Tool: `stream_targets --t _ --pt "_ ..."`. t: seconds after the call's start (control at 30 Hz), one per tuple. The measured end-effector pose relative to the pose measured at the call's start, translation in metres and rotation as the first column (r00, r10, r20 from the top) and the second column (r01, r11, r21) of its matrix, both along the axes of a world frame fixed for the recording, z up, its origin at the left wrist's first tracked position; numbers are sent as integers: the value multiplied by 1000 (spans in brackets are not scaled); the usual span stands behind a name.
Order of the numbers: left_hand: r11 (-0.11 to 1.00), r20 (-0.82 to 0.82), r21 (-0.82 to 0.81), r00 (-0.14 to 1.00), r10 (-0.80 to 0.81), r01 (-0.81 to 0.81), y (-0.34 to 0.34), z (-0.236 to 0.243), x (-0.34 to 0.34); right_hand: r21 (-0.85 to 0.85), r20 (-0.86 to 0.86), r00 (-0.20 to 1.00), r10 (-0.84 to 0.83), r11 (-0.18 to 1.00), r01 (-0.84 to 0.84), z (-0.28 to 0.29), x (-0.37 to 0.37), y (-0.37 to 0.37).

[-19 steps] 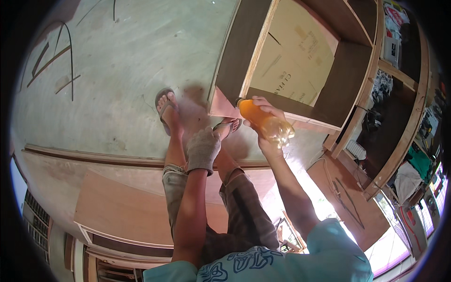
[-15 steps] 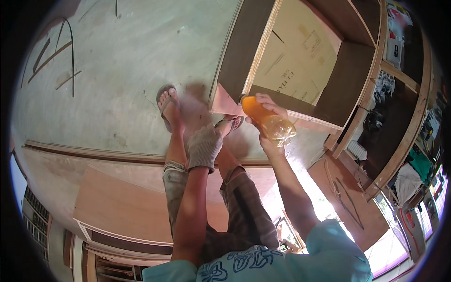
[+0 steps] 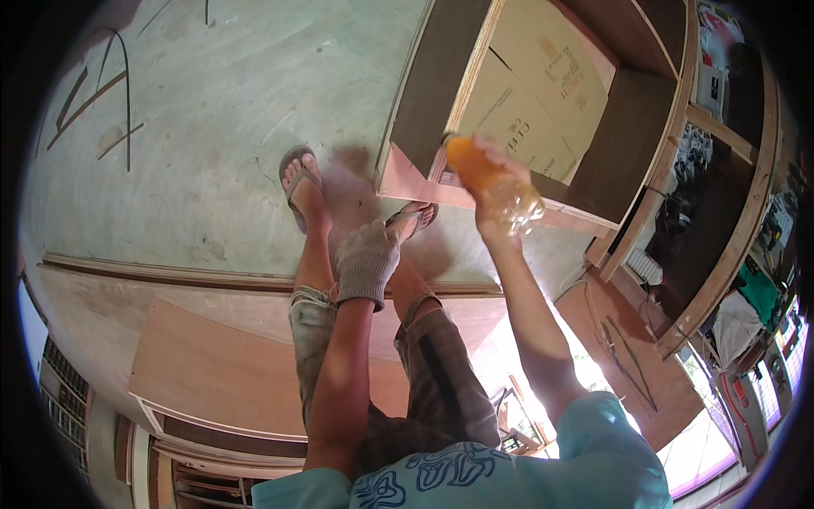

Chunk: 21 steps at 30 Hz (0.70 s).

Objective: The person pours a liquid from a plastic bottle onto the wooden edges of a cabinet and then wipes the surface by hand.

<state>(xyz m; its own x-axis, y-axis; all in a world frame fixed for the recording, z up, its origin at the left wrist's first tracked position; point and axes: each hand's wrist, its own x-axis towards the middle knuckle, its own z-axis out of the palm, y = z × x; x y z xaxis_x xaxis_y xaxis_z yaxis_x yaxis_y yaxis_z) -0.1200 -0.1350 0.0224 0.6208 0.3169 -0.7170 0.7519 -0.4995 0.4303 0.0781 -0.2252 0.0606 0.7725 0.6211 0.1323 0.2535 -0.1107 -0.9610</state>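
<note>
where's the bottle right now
In the head view, the bottle is right of centre, held in the right hand, seen against the near edge of the cabinet.

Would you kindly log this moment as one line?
Left hand: wearing grey knitted glove | right hand: holding tilted clear plastic bottle of orange liquid

Viewed from above: clear bottle (image 3: 492, 180) of orange liquid (image 3: 469, 163), gripped in bare right hand (image 3: 509, 161), tilted, contents gathered toward the narrow end; left hand (image 3: 367, 259), in grey knitted glove (image 3: 365, 284), between lower legs (image 3: 314, 259) in view; sandalled feet (image 3: 303, 182) on pale floor (image 3: 229, 153); at upper right, wooden cabinet (image 3: 623, 127) framing cardboard (image 3: 538, 93), near edge partly behind bottle.
</note>
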Motion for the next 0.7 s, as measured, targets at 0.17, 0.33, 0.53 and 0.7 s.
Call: stream_targets --t 0.17,0.33,0.53,0.7 --pt "1000 -8 -16 1000 -10 10 1 1 -1 131 -197 974 112 988 -88 -2 -22 -14" --pt "1000 14 8 1000 -23 23 -5 -2 2 57 -518 849 -100 987 151 3 38 28" --pt "999 75 50 997 -17 14 -6 -6 -10 26 137 985 108 993 -112 -4 15 6" --pt "999 -54 -20 998 -37 36 0 -4 -7 -77 -36 986 161 984 -163 20 -46 -19"
